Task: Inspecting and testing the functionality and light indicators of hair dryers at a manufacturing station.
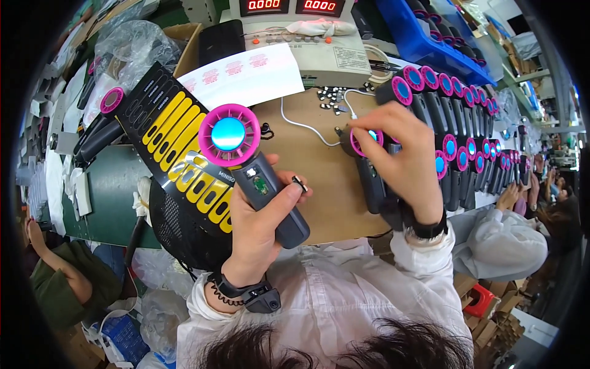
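Worn on the head, facing down and forward from above and behind the left hand (253, 226) and right hand (409, 157). Set near both, yet taking in, fisheye-wide, the bench (301, 163) beyond them and hair (239, 350) behind them.

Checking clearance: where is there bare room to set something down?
Bare: brown board between the held fan in the left hand and the second fan by the right hand; green tabletop left of the yellow-black sheet. Crowded: fan rows at right.

dark bit (299, 184) in the left hand (249, 230) is too tiny to make out tbh, right hand (405, 157) covers part of a fan (370, 177), and the top edge chops the meter box (322, 56)
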Demonstrator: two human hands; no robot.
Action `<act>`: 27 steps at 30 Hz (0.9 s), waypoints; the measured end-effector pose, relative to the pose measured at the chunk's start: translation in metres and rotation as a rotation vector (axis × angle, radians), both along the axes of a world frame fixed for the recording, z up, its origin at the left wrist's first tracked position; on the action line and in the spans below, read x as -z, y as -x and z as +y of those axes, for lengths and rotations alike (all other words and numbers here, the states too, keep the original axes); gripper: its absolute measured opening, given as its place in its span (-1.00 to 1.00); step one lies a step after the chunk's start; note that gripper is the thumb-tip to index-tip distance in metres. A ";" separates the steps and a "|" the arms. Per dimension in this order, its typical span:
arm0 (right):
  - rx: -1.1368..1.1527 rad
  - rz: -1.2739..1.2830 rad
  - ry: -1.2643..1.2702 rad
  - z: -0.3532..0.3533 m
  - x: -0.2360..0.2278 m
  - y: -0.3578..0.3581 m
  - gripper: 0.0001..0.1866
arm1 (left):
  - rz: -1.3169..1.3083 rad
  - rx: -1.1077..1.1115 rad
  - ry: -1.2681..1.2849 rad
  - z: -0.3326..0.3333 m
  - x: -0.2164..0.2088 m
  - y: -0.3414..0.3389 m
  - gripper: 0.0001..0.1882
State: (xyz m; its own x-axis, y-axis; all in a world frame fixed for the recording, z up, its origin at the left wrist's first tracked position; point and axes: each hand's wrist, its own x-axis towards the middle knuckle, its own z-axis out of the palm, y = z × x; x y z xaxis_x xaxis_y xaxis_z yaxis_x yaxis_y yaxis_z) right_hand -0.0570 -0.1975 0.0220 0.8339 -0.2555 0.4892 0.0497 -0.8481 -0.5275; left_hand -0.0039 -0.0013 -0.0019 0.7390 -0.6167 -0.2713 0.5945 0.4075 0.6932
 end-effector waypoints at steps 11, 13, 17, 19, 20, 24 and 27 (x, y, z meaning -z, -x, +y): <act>0.134 0.392 0.677 -0.016 0.040 -0.036 -0.95 | -0.086 -0.010 -0.047 -0.004 0.005 0.002 -0.51; 0.139 0.417 0.688 -0.014 0.042 -0.040 -0.94 | -0.086 -0.001 -0.049 -0.003 0.005 0.001 -0.52; 0.153 0.421 0.719 -0.015 0.050 -0.041 -0.93 | -0.089 0.001 -0.026 -0.003 0.008 0.001 -0.53; 0.152 0.415 0.737 -0.015 0.051 -0.042 -0.92 | -0.088 -0.008 -0.011 -0.002 0.009 0.001 -0.53; 0.148 0.444 0.726 -0.014 0.050 -0.043 -0.92 | -0.086 0.001 -0.006 -0.002 0.009 0.000 -0.53; 0.134 0.531 0.709 -0.012 0.048 -0.046 -0.92 | -0.083 0.020 0.008 -0.001 0.011 -0.003 -0.53; 0.140 0.590 0.709 -0.011 0.049 -0.049 -0.92 | -0.090 0.040 0.009 0.000 0.014 -0.004 -0.54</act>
State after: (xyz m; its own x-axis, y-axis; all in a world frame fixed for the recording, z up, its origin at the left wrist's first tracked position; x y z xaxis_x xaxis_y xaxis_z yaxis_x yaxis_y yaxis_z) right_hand -0.0080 -0.2080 -0.0274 0.9815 -0.1761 0.0757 -0.1883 -0.9598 0.2082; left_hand 0.0000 -0.0014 -0.0162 0.7352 -0.6480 -0.1988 0.5454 0.3914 0.7412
